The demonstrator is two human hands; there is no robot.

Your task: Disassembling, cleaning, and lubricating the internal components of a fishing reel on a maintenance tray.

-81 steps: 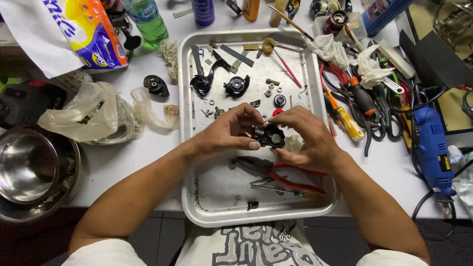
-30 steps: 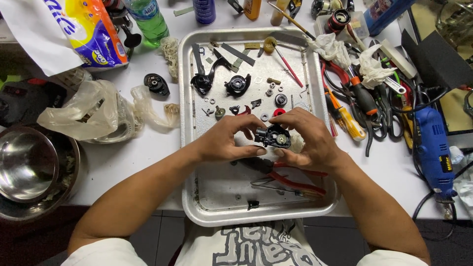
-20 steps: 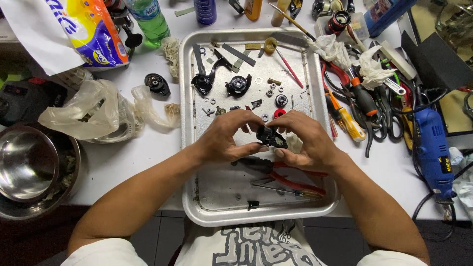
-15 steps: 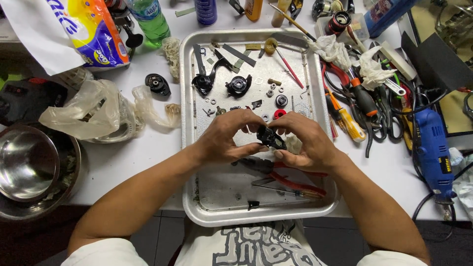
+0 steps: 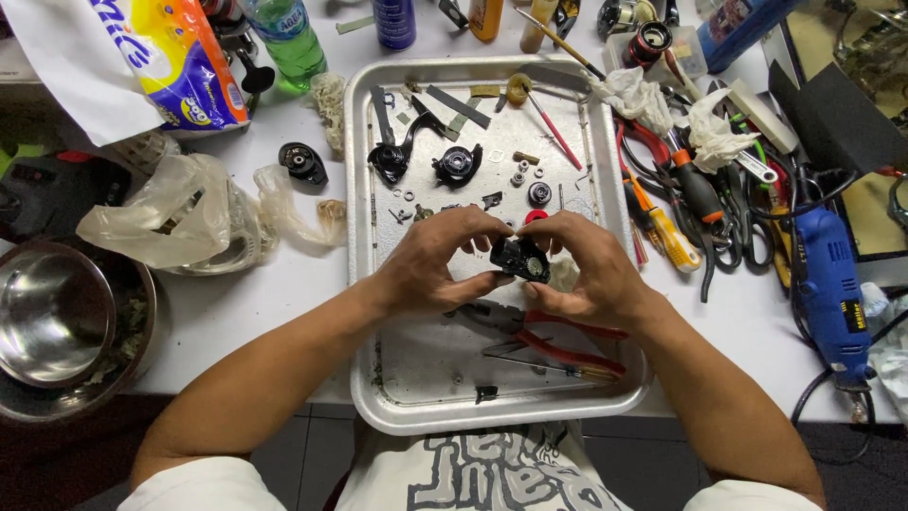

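Note:
Both hands meet over the middle of a metal tray [image 5: 364,284]. My left hand [image 5: 437,260] and my right hand [image 5: 588,270] together grip a small black mechanical part [image 5: 518,257] with a metal disc on it, fingertips pinching it from both sides. Red-handled pliers [image 5: 558,343] lie on the tray just below my hands. Further up the tray lie black parts [image 5: 457,165], small washers and screws [image 5: 520,172] and a red-handled tool [image 5: 553,128].
A steel bowl [image 5: 52,331] sits at the left edge. Clear plastic bags [image 5: 180,213] and a colourful packet [image 5: 170,57] lie at the upper left, with a green bottle [image 5: 288,38]. Screwdrivers, pliers [image 5: 690,203] and a blue power drill [image 5: 832,289] crowd the right.
My hands have stayed over the tray's middle, turning the black part slightly between the fingers. Nothing else has moved.

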